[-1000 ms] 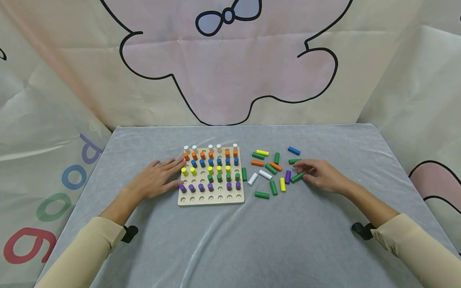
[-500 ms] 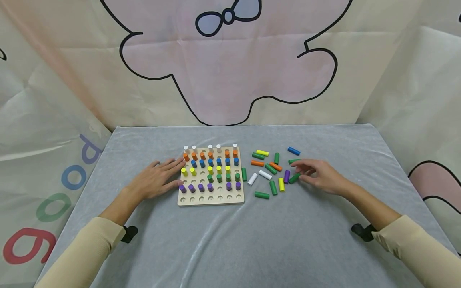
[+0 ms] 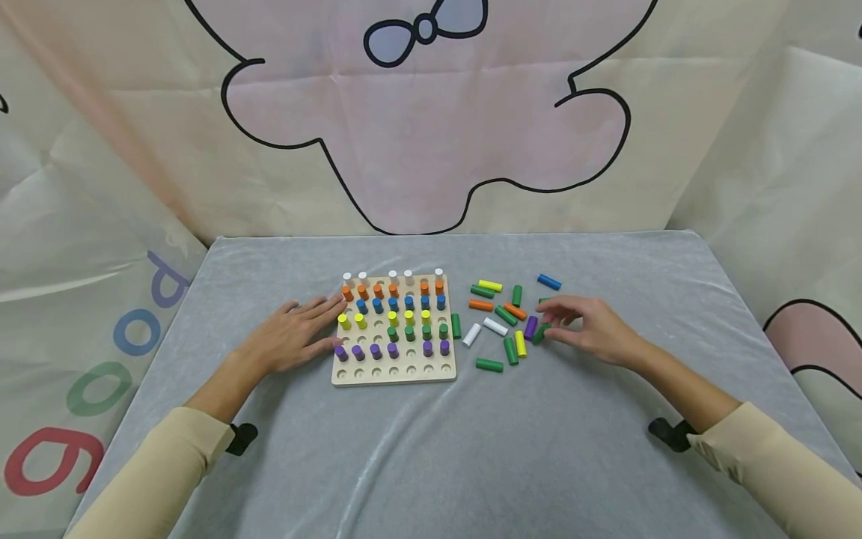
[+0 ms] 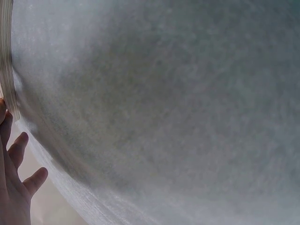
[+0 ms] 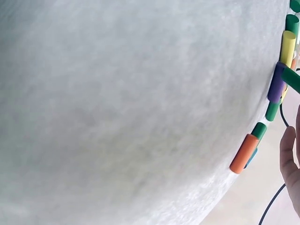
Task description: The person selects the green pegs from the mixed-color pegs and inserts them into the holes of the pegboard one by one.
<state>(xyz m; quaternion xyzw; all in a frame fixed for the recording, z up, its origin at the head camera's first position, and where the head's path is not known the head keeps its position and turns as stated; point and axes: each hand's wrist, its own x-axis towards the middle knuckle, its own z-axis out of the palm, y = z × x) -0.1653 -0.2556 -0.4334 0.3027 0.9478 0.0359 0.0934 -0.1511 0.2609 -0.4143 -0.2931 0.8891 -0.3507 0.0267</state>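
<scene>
My right hand [image 3: 589, 329] bends its thumb and fingers around the near end of a green peg [image 3: 539, 335], whose other end lies by a purple peg [image 3: 530, 328]. In the right wrist view this green peg [image 5: 291, 80] slants up off the cloth across the purple one [image 5: 276, 83]. Left of them is a yellow peg [image 3: 521, 344]. Across the cloth, my left hand [image 3: 296, 333] spreads over the left side of a wooden pegboard [image 3: 397, 378], fingertips at its edge. Rows of white, orange, blue, yellow, green and purple pegs stand in the board, with some holes bare.
Loose pegs lie right of the board: several green ones [image 3: 489, 365], two white [image 3: 496, 326], two orange [image 3: 481, 305], another yellow [image 3: 491, 286] and a blue one [image 3: 549, 282] farther back. A grey cloth [image 3: 431, 464] covers the table; printed fabric [image 3: 431, 135] hangs behind.
My right hand has shifted slightly left with the green peg. The purple and yellow pegs beside it have slid left too. My left hand stays on the pegboard.
</scene>
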